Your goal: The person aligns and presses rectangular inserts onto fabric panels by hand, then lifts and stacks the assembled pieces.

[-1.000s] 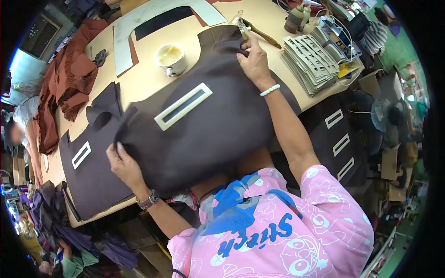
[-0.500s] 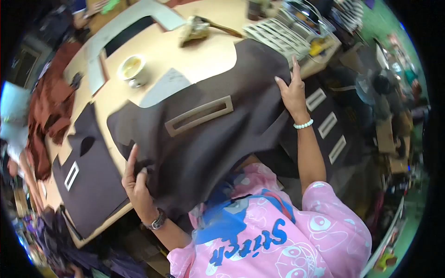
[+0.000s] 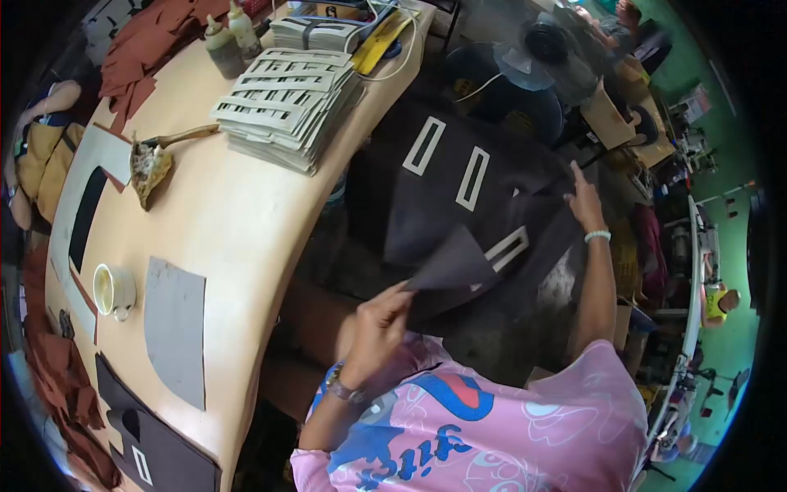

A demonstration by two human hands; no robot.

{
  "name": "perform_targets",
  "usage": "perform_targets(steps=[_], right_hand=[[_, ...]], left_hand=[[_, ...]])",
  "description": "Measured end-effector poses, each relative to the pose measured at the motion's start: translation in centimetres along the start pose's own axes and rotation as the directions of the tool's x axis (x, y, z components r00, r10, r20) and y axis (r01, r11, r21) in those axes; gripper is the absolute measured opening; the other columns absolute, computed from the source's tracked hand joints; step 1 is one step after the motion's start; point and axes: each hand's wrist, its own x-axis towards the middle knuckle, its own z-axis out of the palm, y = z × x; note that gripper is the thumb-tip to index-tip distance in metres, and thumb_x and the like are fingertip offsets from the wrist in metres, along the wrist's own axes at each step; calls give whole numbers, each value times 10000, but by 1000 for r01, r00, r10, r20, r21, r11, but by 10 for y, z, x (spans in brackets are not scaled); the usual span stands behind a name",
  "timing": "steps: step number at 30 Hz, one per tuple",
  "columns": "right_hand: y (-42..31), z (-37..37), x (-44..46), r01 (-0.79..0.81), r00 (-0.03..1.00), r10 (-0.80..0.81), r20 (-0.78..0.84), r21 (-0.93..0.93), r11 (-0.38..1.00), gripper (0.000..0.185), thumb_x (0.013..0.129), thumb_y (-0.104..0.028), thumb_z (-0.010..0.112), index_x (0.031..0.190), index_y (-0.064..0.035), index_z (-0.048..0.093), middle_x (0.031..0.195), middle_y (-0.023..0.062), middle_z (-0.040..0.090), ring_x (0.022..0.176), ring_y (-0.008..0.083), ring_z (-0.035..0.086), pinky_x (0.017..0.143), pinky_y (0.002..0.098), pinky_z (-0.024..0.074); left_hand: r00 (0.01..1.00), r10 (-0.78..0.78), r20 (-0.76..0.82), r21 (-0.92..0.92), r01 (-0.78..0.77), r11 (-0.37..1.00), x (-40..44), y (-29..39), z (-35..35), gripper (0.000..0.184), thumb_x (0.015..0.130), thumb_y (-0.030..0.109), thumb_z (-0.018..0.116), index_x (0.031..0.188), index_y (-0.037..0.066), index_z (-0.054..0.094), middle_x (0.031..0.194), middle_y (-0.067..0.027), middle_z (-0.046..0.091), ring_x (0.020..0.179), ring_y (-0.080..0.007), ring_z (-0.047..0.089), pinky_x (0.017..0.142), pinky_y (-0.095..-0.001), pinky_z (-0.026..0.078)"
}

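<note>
My left hand (image 3: 379, 328), with a watch at the wrist, pinches the raised corner of a dark fabric panel (image 3: 455, 266). My right hand (image 3: 584, 201), wearing a pale bead bracelet, is at the panel's far right edge; its index finger is stretched out, and the edge appears to lie between thumb and the partly hidden fingers. Beside the table, more dark panels (image 3: 393, 184) hang or lie in a pile under it. Pale rectangular frame pieces show on the dark cloth: one upper left (image 3: 424, 146), one in the middle (image 3: 472, 179), one lower right (image 3: 507, 248).
On the table (image 3: 246, 213) are a stack of slotted pale pieces (image 3: 287, 102), a glue-crusted brush (image 3: 152, 170), a white cup (image 3: 113, 291), a grey template (image 3: 176, 328) and squeeze bottles (image 3: 225, 49). A fan (image 3: 545, 41) stands beyond the pile. Other people are in the background.
My view has turned right. Both hands have carried the dark panel off the table to the pile at its side, and its left corner is now folded up in my left hand.
</note>
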Motion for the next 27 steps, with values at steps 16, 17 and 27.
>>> perform_targets(steps=[16,17,27], right_hand=[[-133,152,186,198,878,-148,-455,63,978,542,820,-131,614,1326,-152,422,889,111,651,897,289,599,861,442,401],[-143,155,194,227,870,-160,-467,91,970,542,823,-123,609,1329,-156,416,906,109,651,922,282,594,882,439,388],[-210,174,253,190,921,-149,-361,79,979,592,817,-147,598,1358,-138,356,931,112,652,951,298,581,890,450,358]], left_hand=[[967,-142,-212,255,195,947,51,-80,21,666,829,-57,510,1430,73,255,996,-259,550,780,-302,570,726,-350,457],[968,-120,-219,277,180,944,57,-86,17,667,830,-54,503,1430,59,236,1021,-276,544,820,-345,566,748,-374,458],[912,-124,-392,195,214,957,104,-121,-8,585,862,8,513,1401,10,284,1390,-254,352,1312,-321,328,1073,-363,259]])
